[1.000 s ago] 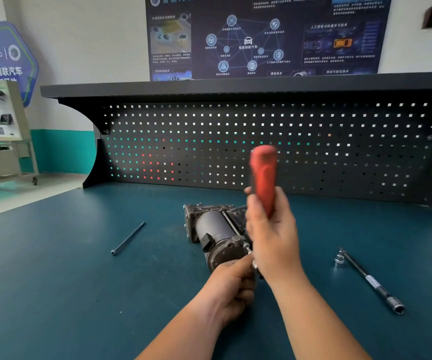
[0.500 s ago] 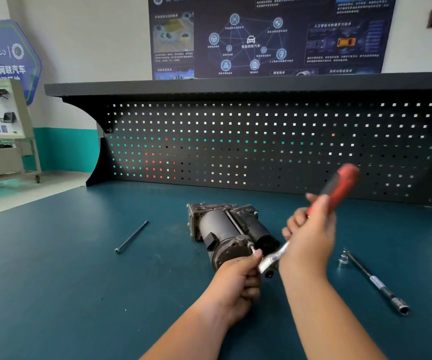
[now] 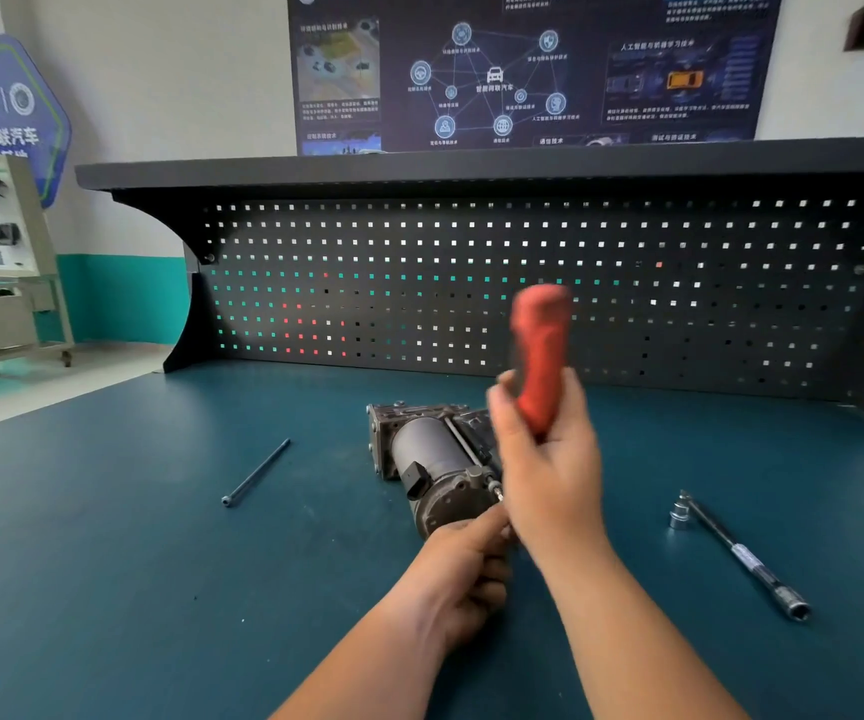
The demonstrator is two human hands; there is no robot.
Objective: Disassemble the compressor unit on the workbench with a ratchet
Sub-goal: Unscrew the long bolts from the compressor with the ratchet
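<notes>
At the left of the frame a long bolt (image 3: pixel 255 472) lies loose on the workbench (image 3: pixel 107 589), well apart from everything else. From its shape we judge that one through-fastener is already out of the unit. The compressor unit (image 3: pixel 429 459) lies on its side at the centre of the frame, with its round end cap turned toward the lower edge and both hands at that end. The left hand (image 3: pixel 463 569) comes up from the lower centre. Its fingers are curled tight against the end cap, where a small bolt head shows. The right wrist hides what the fingers pinch, so we cannot tell whether they hold the tool's head or only steady it. Just to the right, the right hand (image 3: pixel 549 459) is closed in a fist round the red handle of the ratchet (image 3: pixel 541 350). The handle stands nearly upright in front of the pegboard (image 3: pixel 679 283) and is blurred. We judge the step in hand to be loosening a second long bolt at the end cap. The next move calls for keeping the socket square on the bolt head and holding the unit so that it does not roll. The handle is then worked until the bolt turns freely enough to draw out by hand. At the right of the frame an extension bar (image 3: pixel 736 553) with a socket lies unused, well apart from the hands.
</notes>
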